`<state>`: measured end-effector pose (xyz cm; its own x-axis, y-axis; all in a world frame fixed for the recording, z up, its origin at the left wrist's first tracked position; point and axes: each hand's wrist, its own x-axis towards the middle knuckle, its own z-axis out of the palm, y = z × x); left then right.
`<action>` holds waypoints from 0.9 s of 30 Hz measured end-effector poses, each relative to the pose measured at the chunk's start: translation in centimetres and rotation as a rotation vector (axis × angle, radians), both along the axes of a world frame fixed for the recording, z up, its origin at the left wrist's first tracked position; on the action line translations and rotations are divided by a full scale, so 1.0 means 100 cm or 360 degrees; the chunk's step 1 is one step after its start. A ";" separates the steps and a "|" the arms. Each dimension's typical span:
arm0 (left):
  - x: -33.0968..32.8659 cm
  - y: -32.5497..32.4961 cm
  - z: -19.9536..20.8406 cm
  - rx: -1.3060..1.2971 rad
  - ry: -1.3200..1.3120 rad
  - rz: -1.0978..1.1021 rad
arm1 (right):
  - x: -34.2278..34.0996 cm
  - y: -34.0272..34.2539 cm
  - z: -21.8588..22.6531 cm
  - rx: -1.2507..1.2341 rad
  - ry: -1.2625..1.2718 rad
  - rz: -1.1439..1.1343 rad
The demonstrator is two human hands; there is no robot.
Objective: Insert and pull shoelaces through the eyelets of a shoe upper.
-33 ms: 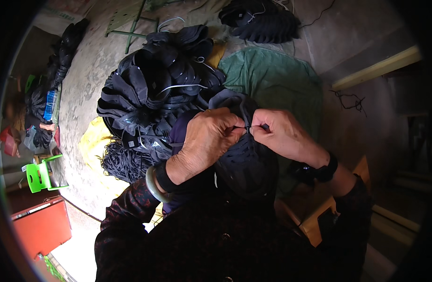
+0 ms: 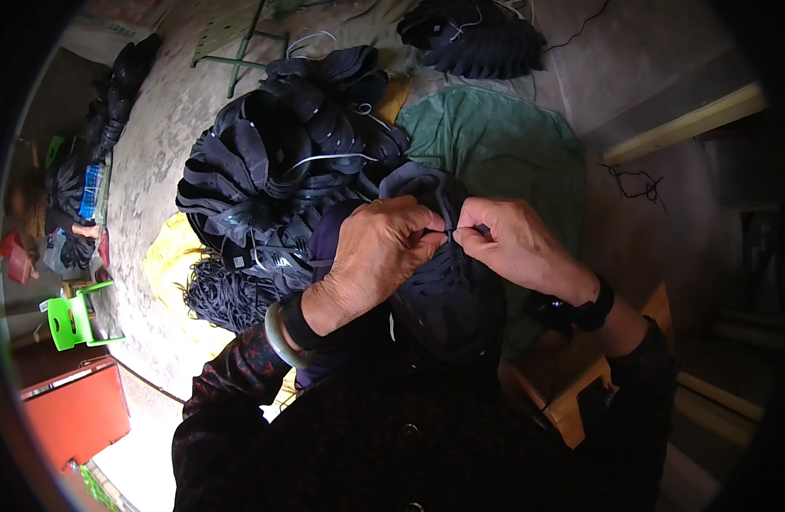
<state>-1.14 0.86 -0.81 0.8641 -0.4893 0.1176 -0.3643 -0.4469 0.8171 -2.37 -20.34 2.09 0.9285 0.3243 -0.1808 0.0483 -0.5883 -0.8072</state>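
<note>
A black shoe upper [image 2: 448, 299] with lacing down its front lies before me, its collar pointing away. At the top of the lacing my left hand [image 2: 379, 243] and my right hand [image 2: 516, 243] meet, fingertips almost touching. Thumb and forefinger of each hand are pinched closed on what looks like a black shoelace, mostly hidden by the fingers. Just left of the shoe rises a big heap of black shoe uppers [image 2: 256, 145], with a whitish cord across it. A tangle of black shoelaces [image 2: 230, 294] lies by my left wrist on yellow cloth [image 2: 172, 256].
Green sheeting [image 2: 495, 128] spreads beyond the shoe. More stacked black uppers [image 2: 478, 38] lie at the far side. A yellowish wooden stool [image 2: 571, 410] stands by my right elbow. To the left are a bright green chair [image 2: 70, 320], a red box [image 2: 76, 414] and another person's hand [image 2: 87, 230].
</note>
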 end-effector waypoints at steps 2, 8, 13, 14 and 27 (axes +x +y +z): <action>0.001 -0.001 0.000 -0.0015 -0.0013 0.0001 | 0.002 -0.006 -0.001 -0.0073 0.0009 0.0028; 0.000 -0.001 -0.009 -0.0132 0.0016 -0.0034 | 0.008 -0.008 -0.007 -0.0134 -0.0066 0.0226; 0.000 -0.002 -0.007 -0.0174 -0.0008 -0.0021 | 0.013 -0.014 -0.015 -0.0032 0.0072 0.0340; -0.001 -0.001 -0.006 -0.0176 -0.0010 -0.0021 | 0.015 -0.016 -0.015 0.0020 0.0144 0.0394; -0.004 0.277 -0.039 0.0382 -0.0120 0.1181 | 0.023 -0.021 -0.005 0.0071 0.0222 0.0500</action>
